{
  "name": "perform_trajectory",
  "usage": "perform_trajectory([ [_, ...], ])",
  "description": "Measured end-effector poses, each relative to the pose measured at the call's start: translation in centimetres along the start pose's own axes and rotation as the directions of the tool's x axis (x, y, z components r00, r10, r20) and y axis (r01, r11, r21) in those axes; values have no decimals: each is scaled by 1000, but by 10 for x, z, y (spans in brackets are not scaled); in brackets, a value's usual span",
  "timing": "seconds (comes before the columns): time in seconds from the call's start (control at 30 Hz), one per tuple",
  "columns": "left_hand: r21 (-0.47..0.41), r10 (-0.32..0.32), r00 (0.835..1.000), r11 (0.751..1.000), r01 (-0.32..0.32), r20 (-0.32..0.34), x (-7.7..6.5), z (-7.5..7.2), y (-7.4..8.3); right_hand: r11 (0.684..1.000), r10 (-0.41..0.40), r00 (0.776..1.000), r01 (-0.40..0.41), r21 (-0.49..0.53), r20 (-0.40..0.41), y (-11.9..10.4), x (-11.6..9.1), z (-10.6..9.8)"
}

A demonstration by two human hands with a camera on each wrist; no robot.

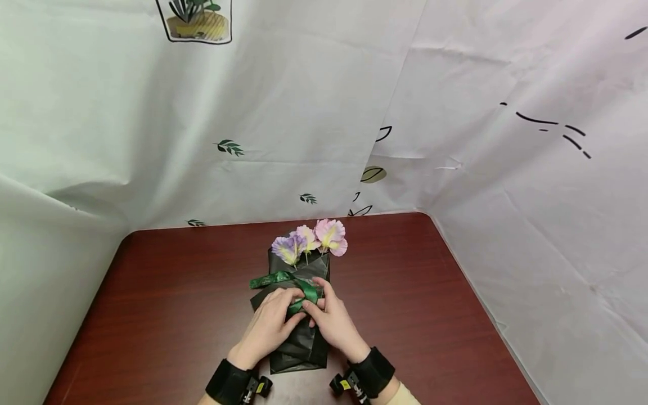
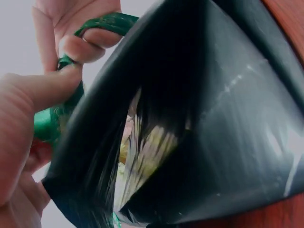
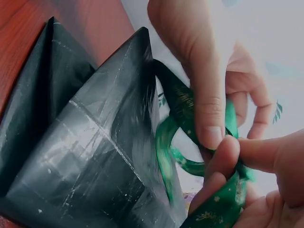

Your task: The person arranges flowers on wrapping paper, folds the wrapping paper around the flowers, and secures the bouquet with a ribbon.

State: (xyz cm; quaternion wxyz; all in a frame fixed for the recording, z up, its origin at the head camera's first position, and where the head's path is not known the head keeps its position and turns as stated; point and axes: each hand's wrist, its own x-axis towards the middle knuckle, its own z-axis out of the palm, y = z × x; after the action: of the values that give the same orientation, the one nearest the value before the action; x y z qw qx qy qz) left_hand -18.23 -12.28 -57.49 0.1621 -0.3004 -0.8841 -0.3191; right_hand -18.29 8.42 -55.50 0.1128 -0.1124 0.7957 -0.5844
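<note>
A small bouquet in black wrapping paper [image 1: 298,340] lies on the table, its purple and pink flowers [image 1: 331,235] poking out at the far end. Around its middle runs a green ribbon [image 1: 310,289] with small pale printed marks, looped near the fingers. My left hand [image 1: 272,320] pinches the ribbon between thumb and fingers from the left. From the right, my right hand [image 1: 336,323] pinches it too, fingertips meeting the left hand's. In the right wrist view, the green ribbon [image 3: 178,99] curves in a loop beside the black paper [image 3: 90,156]. Fingers partly hide the crossing.
The reddish-brown table [image 1: 405,292] extends on both sides of the bouquet. A white printed cloth [image 1: 304,112] hangs behind it and along its sides. One ribbon end [image 1: 263,280] sticks out left over the paper. Black bands with small cameras sit on both wrists.
</note>
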Motion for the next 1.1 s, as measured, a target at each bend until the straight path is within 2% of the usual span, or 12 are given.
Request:
perform_trajectory([
  [0.27,-4,54,998,999,-54,-27,-2,0,1,992,-37,998,32,-122,-41,2,-1,4],
  [0.43,113,78,997,991,-74,-28,-2,-2,1,976,-46,997,32,-213,-59,0,-1,3],
  [0.6,222,85,996,972,-80,-14,0,-3,-1,984,-32,999,31,-176,-5,-4,-2,1],
  [0.73,242,78,996,968,-68,-36,1,-1,0,981,-56,998,54,-188,-1,-4,-6,0],
  [0.83,181,0,999,983,7,-39,2,-1,3,963,-131,985,99,-251,-114,-3,-11,-1],
  [0.9,86,-104,994,991,106,-28,4,-1,6,948,-190,959,123,-295,-210,-1,-16,0],
  [0.93,28,-164,986,986,165,-20,4,-1,8,940,-214,946,130,-316,-245,0,-18,1],
  [1.0,-88,-280,960,956,280,7,6,-2,10,931,-239,936,145,-335,-260,2,-21,2],
  [1.1,-239,-410,910,879,412,61,10,-5,12,922,-222,958,145,-360,-182,6,-24,6],
])
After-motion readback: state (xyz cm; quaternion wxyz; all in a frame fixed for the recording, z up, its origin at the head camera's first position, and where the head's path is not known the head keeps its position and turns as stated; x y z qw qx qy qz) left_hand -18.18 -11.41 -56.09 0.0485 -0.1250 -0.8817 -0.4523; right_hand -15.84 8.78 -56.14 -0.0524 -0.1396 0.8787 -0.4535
